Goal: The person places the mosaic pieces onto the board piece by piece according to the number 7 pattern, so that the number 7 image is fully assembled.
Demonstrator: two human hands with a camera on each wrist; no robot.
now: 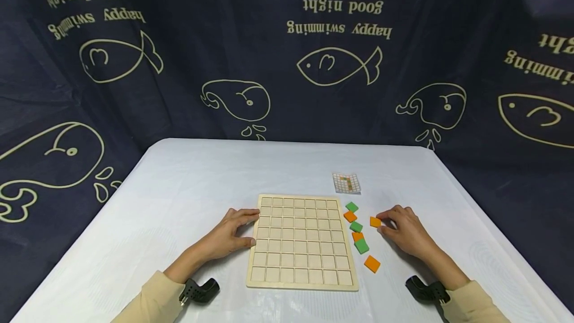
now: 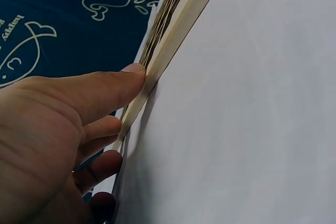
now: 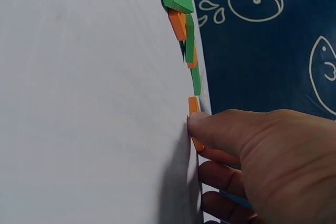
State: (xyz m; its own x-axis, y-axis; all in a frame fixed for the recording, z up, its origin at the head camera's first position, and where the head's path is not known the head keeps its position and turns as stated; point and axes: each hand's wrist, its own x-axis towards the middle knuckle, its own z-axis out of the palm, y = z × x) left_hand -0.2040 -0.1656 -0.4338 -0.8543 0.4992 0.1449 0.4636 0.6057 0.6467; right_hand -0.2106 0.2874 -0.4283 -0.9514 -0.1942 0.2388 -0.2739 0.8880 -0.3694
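A square wooden grid board (image 1: 301,285) lies flat on the table. My left hand (image 1: 230,233) touches its left edge with thumb and fingertips, as the left wrist view also shows along the board's pale side (image 2: 176,32). To the right of the board, my right hand (image 1: 405,231) pinches an orange square tile (image 1: 374,222) between thumb and fingers. In the right wrist view the thumb lies against this orange tile (image 3: 193,106), seen nearly edge-on. Between board and right hand lie several loose tiles, among them a green tile (image 1: 361,246) partly over an orange tile (image 1: 357,236).
A small printed pattern card (image 1: 346,183) lies beyond the board's far right corner. Nearest the front of the loose tiles is another orange tile (image 1: 372,264). A dark patterned cloth (image 1: 278,113) hangs behind the white table (image 1: 224,168).
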